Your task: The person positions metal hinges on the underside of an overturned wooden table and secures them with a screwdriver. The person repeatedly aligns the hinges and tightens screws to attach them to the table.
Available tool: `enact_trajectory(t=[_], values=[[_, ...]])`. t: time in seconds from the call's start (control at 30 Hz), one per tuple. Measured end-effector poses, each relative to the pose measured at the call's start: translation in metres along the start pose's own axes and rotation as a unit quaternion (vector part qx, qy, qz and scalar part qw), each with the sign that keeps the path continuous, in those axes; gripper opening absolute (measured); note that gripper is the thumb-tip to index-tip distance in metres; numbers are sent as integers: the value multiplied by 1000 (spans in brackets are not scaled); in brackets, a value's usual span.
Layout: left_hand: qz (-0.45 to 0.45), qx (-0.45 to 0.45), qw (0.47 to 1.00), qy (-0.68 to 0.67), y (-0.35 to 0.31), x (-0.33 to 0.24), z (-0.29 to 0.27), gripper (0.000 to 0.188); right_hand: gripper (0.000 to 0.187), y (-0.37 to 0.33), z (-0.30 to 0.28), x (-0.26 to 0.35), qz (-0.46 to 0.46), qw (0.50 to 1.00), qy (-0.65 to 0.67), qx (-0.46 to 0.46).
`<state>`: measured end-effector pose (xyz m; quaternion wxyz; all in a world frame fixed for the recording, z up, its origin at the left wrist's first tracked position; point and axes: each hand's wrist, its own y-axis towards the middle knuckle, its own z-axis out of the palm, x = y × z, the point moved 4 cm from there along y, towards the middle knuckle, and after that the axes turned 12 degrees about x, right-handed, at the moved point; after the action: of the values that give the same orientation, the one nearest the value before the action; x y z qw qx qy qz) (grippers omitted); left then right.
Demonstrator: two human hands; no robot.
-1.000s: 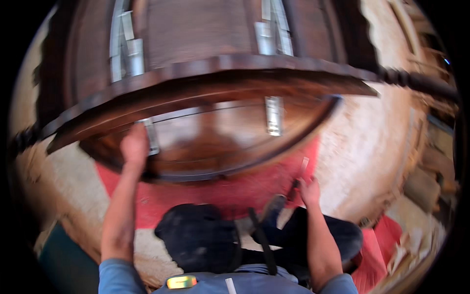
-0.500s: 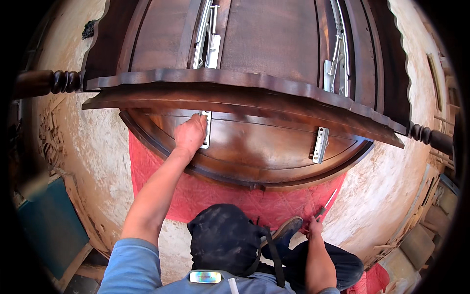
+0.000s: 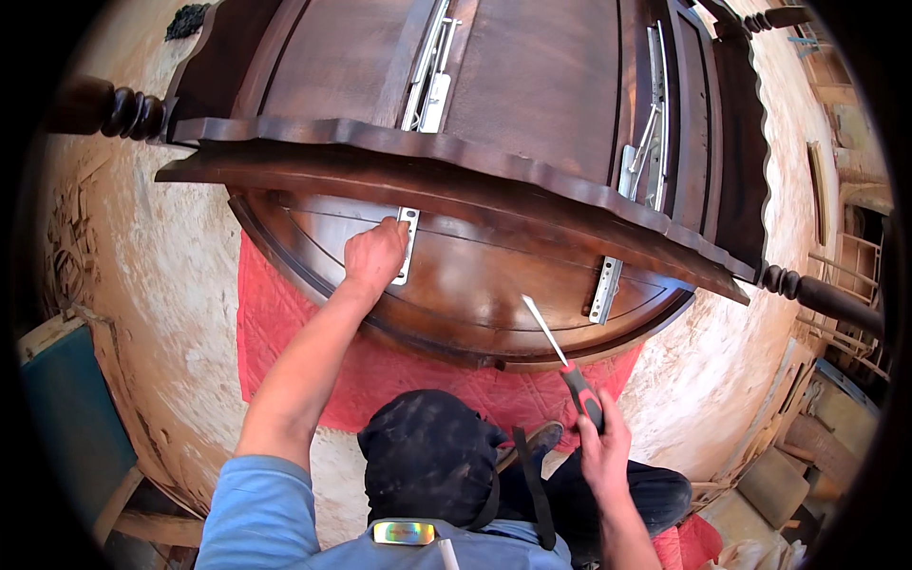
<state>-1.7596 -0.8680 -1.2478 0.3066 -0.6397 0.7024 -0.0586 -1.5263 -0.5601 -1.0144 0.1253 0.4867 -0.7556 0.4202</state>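
Observation:
My left hand (image 3: 375, 255) is closed, its fingertips against the side of a perforated metal rail (image 3: 406, 261) on a rounded, polished brown wooden panel (image 3: 475, 275). Whatever it pinches is hidden by the fingers. In my right hand (image 3: 605, 446) is a screwdriver (image 3: 581, 394) with a grey and red handle. Its long shaft points up and left, with the tip over the panel, between the left rail and a second perforated metal rail (image 3: 604, 290) on the right.
A scalloped dark wooden apron (image 3: 456, 150) crosses above the panel, with turned legs (image 3: 826, 302) at its sides. Metal sliding mechanisms (image 3: 649, 142) lie beyond it. A red quilted cloth (image 3: 304, 356) is under the panel. Wood scraps (image 3: 71, 247) lie left; boards (image 3: 779, 475) lean right.
My right hand has lifted the screwdriver from low near my shoe, up and left, so its tip is over the panel. My left hand stays by the left rail. The view has shifted slightly.

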Motion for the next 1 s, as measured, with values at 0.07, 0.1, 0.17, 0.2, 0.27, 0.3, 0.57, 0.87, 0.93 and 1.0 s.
enact_trajectory(t=[0.07, 0.1, 0.17, 0.2, 0.27, 0.3, 0.57, 0.87, 0.93, 1.0], values=[[1, -6, 1000, -1, -2, 5, 0, 43, 42, 42, -3, 54, -123, 986, -101, 55], [3, -10, 1000, -3, -3, 6, 1, 42, 41, 58, 0, 69, -143, 981, -108, 73], [12, -17, 1000, -12, -1, 8, 4, 42, 40, 80, 8, 92, -182, 970, -123, 103], [16, -22, 1000, -15, -1, 7, 3, 42, 39, 90, 12, 99, -206, 965, -124, 105], [13, -14, 1000, -22, -2, 7, 1, 42, 37, 104, 22, 113, -255, 953, -124, 110], [15, -14, 1000, -24, -2, 6, 1, 42, 33, 112, 29, 116, -273, 949, -120, 98], [22, -36, 999, -30, -4, 5, 0, 41, 32, 141, 75, 126, -252, 950, -112, 149], [19, -17, 999, -34, -3, 6, 1, 43, 30, 143, 87, 130, -259, 949, -111, 142], [20, -17, 999, -34, -3, 6, 1, 43, 26, 145, 87, 130, -266, 947, -119, 138], [22, -22, 999, -35, -3, 6, 1, 43, 24, 147, 88, 130, -270, 945, -123, 135]])
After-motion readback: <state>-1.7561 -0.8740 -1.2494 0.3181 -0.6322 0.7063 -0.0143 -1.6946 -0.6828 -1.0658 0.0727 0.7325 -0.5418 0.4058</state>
